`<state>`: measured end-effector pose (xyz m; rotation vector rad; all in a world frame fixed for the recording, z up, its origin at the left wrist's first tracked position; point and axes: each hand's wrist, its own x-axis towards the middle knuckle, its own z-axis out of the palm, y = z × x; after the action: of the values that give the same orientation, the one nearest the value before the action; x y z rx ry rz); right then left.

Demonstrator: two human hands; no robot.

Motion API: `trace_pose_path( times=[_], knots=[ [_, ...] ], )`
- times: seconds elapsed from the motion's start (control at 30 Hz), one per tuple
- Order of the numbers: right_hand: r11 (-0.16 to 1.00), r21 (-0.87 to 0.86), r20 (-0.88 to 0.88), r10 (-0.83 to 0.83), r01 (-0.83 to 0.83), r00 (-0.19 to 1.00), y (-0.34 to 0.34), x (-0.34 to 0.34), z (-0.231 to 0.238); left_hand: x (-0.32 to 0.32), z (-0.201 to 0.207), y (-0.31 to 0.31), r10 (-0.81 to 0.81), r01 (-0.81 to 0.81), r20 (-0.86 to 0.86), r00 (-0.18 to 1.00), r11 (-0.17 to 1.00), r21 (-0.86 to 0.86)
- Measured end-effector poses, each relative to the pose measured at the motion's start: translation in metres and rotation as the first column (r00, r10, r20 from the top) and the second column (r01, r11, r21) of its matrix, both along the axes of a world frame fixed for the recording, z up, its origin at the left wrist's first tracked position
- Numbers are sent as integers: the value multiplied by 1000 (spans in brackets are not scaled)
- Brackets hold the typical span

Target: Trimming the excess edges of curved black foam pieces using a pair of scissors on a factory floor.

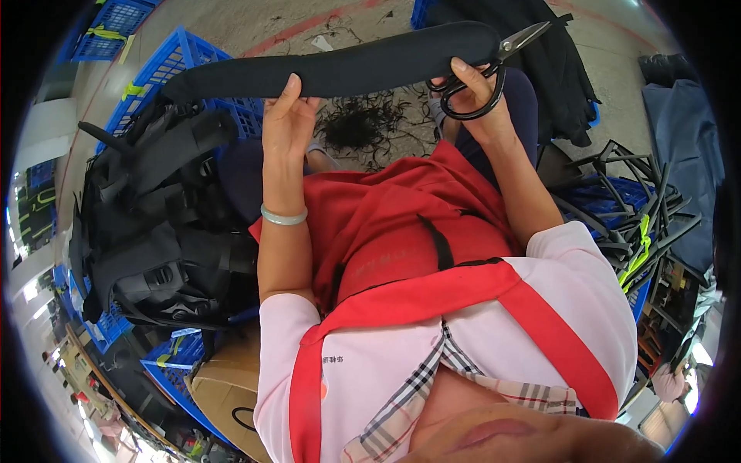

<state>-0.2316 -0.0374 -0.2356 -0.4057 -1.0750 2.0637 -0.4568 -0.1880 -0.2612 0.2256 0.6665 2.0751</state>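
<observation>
A long black padded fabric strip stretches across in front of me, bowed slightly upward at its right part. My left hand is closed on its lower edge left of the middle, thumb on the near face and fingers behind. Near the right end, my right hand pinches the strip with the thumb on top. The same hand carries a pair of scissors with black looped handles, blades pointing up and right past the strip's end. The blades look closed and are apart from the fabric.
Black straps and buckled bags pile up at my left, beside a blue plastic crate. Black scraps litter the floor. Black fabric pieces lie far right; a blue crate of black strips stands right. A cardboard box sits lower left.
</observation>
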Motion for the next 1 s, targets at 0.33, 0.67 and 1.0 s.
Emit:
trace_pose_path(
  times=[0.33, 0.67, 1.0],
  knots=[
    [976, 88, 270, -214, 198, 939, 7, 0, -14, -2, 5, 9, 73, -74, -139, 988, 997, 0],
    [984, 54, 266, 150, -170, 952, -84, -42, -20, 52, 27, 8, -159, 115, -276, 948, 979, -168],
    [884, 206, 602, 224, -420, 766, -47, -14, -7, 34, 11, -10, -97, 66, -346, 933, 993, -99]
  ],
)
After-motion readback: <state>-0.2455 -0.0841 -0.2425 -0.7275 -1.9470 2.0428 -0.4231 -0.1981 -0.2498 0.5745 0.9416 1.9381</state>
